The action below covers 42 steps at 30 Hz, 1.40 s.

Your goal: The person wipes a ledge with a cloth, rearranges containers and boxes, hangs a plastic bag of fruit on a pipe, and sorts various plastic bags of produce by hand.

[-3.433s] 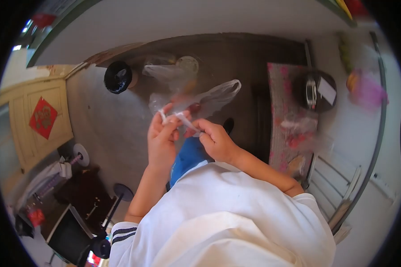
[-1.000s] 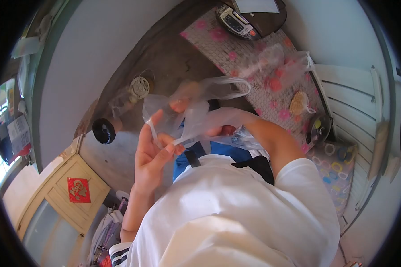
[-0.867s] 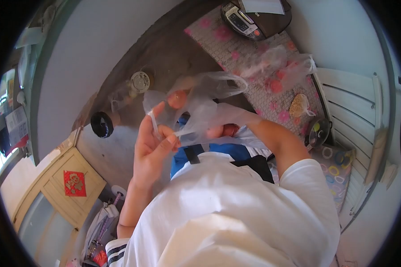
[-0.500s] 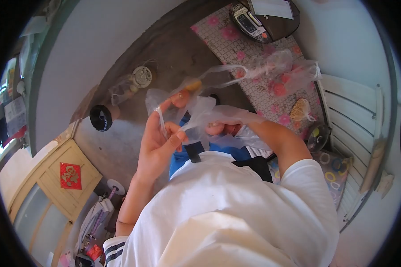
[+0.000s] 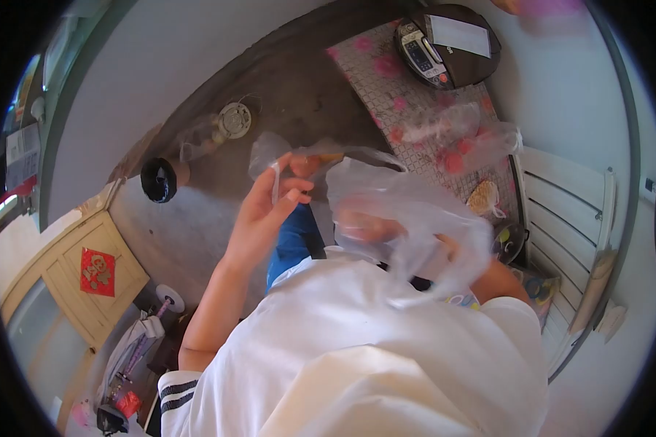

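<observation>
A translucent plastic bag [image 5: 444,251] billows over my right hand [image 5: 372,227] and forearm. Through its film the right fingers look curled and closed on the plastic, though they are blurred. My left hand [image 5: 266,207] is raised to the left, its fingers bent around a thin strap of clear plastic. More see-through plastic [image 5: 270,148] hangs behind those fingers. A small orange-yellow piece [image 5: 332,157] shows near the left fingertips; its kind is unclear. Another plastic strip stretches from there toward the table.
A patterned table [image 5: 372,87] holds a dark rice cooker [image 5: 463,54] and clear bags with red things [image 5: 466,153]. Beside it stands a white slatted chair [image 5: 561,189]. A black-rimmed bin [image 5: 159,180] and a round white object [image 5: 235,120] are on the floor.
The bag over my right hand has spread out and swung toward my body and right forearm. My left hand has shifted slightly. A blurred pink thing has appeared at the top right.
</observation>
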Tool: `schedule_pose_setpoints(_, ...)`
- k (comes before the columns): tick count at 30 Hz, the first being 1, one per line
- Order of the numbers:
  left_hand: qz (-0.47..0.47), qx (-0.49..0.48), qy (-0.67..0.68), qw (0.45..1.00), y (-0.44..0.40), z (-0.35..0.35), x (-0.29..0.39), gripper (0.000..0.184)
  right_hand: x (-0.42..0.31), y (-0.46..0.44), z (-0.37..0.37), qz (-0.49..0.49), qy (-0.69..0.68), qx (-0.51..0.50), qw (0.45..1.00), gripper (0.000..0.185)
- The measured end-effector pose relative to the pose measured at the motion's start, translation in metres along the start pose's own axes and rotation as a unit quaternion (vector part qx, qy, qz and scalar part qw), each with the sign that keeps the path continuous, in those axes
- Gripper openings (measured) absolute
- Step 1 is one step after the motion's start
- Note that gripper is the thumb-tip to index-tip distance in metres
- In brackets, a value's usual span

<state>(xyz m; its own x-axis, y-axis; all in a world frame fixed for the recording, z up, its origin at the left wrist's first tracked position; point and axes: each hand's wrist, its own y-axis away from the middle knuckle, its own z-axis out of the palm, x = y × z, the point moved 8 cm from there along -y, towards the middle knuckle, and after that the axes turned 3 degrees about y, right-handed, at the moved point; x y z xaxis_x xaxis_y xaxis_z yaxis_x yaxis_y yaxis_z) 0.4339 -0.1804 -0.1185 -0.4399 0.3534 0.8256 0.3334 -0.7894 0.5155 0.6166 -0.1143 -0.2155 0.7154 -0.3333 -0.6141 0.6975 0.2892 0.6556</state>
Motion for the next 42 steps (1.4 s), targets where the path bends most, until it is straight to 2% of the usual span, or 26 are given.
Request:
schedule_pose_setpoints(7, -0.032, 0.017, 0.006, 0.999, -0.022, 0.005, -0.047, 0.057, -0.008, 0.002, 0.021, -0.043, -0.067, 0.016, 0.997, 0.065)
schedule_pose_setpoints(10, -0.097, 0.010, -0.060, 0.993, -0.033, 0.006, -0.042, 0.056, -0.010, 0.006, 0.024, -0.059, -0.089, 0.023, 0.994, 0.066)
schedule_pose_setpoints(13, -0.044, 0.037, -0.018, 0.998, -0.040, -0.006, -0.041, 0.050, -0.013, 0.009, 0.023, -0.074, -0.109, 0.031, 0.991, 0.066)
schedule_pose_setpoints(16, -0.028, 0.110, 0.017, 0.993, -0.032, -0.031, -0.028, 0.049, -0.017, 0.015, 0.020, -0.096, -0.135, 0.044, 0.985, 0.066)
schedule_pose_setpoints(23, -0.028, 0.143, 0.012, 0.989, -0.018, -0.072, -0.040, 0.050, -0.027, 0.052, 0.001, -0.173, -0.241, 0.079, 0.952, 0.067)
schedule_pose_setpoints(26, 0.005, 0.160, 0.085, 0.983, -0.019, -0.078, -0.039, 0.049, -0.027, 0.061, -0.003, -0.203, -0.294, 0.079, 0.931, 0.067)
schedule_pose_setpoints(29, 0.030, 0.167, 0.091, 0.981, -0.014, -0.072, -0.016, 0.048, -0.024, 0.063, 0.001, -0.223, -0.341, 0.071, 0.910, 0.067)
schedule_pose_setpoints(32, 0.036, 0.090, 0.078, 0.992, -0.011, -0.051, -0.001, 0.048, -0.018, 0.061, 0.005, -0.234, -0.381, 0.065, 0.892, 0.068)
schedule_pose_setpoints(35, 0.046, 0.054, 0.018, 0.997, -0.005, -0.041, 0.006, 0.047, -0.013, 0.064, 0.002, -0.248, -0.413, 0.063, 0.874, 0.068)
schedule_pose_setpoints(38, 0.060, 0.089, -0.006, 0.994, -0.001, -0.047, 0.003, 0.046, -0.013, 0.065, 0.002, -0.262, -0.436, 0.063, 0.859, 0.068)
schedule_pose_setpoints(42, 0.013, 0.139, -0.028, 0.990, -0.008, -0.078, -0.021, 0.044, -0.015, 0.064, -0.001, -0.277, -0.468, 0.060, 0.837, 0.069)
